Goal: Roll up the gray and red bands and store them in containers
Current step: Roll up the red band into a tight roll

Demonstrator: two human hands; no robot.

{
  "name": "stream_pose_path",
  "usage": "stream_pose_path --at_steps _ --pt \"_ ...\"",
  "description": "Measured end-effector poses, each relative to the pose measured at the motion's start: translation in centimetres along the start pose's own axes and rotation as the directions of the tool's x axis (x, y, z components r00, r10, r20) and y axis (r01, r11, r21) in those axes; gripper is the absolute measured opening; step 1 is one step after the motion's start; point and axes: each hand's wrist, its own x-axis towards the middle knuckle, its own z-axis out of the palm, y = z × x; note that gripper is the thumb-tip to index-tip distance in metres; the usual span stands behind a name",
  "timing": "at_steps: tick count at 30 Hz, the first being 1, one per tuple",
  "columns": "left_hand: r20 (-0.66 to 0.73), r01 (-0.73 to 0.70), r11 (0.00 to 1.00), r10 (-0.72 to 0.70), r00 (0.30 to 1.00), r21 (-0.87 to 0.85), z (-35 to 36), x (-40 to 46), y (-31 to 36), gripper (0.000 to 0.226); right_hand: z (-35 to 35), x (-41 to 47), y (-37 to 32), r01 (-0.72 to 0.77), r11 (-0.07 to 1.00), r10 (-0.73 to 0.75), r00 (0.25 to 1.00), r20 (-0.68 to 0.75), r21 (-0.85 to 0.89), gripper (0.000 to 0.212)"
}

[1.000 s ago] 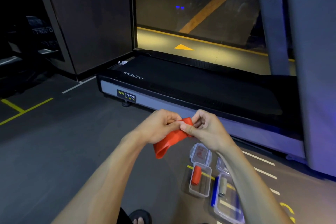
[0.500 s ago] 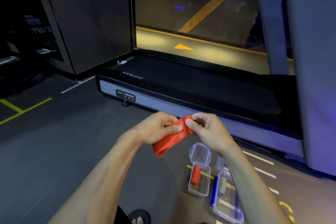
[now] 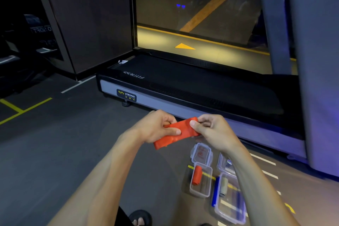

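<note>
While I stand over the gym floor (image 3: 55,152), both of my hands meet at the centre of the frame on a red band (image 3: 176,132). My left hand (image 3: 156,126) grips the band's left part, thumb laid flat across its top and fingers curled beneath. My right hand (image 3: 214,132) pinches the band's right end between thumb and fingertips, where the rubber is folded over on itself. From my left hand the rest of the band slopes down toward the lower left as a flattened strip, held in the air above the floor.

Lower right of centre, a small clear container (image 3: 200,181) sits on the floor with its hinged lid (image 3: 201,153) thrown open behind it; a rolled red band (image 3: 197,175) lies in its left half. Just right of it is a larger clear container (image 3: 229,207) with blue clasps, and a rolled gray band (image 3: 223,186) lies at its near-left end; my right forearm hides part of this box and of its lid.

Across the middle of the frame runs a treadmill (image 3: 192,88), its deck end bearing a "Body Strong" label. My sandalled foot (image 3: 140,218) shows at the bottom edge.
</note>
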Motion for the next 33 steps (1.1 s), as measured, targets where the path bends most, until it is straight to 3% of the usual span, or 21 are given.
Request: stream_pose_path --at_steps 5,12,19,26,33 --pt "0.005 -0.021 1.0 0.021 1.0 -0.023 0.0 0.1 0.3 0.013 -0.3 0.2 0.2 -0.036 0.996 0.036 0.999 0.007 0.078 0.012" --pt "0.012 -0.051 0.991 0.052 0.999 -0.127 0.3 0.0 0.6 0.013 0.1 0.3 0.1 -0.001 0.994 0.002 1.0 -0.008 0.112 0.03" --pt "0.007 -0.084 0.982 0.087 0.996 -0.167 0.7 -0.3 0.9 0.011 0.4 0.3 0.5 -0.013 0.982 0.001 0.998 0.067 0.186 0.019" --pt "0.005 -0.066 0.977 0.069 0.998 -0.201 1.0 -0.3 1.2 0.019 0.2 0.3 0.4 -0.032 0.974 0.006 0.993 0.117 0.224 0.051" --pt "0.005 -0.052 0.976 0.054 0.999 -0.211 1.3 -0.1 1.6 0.019 0.5 0.2 0.5 -0.05 0.974 0.006 0.98 0.197 0.22 0.055"
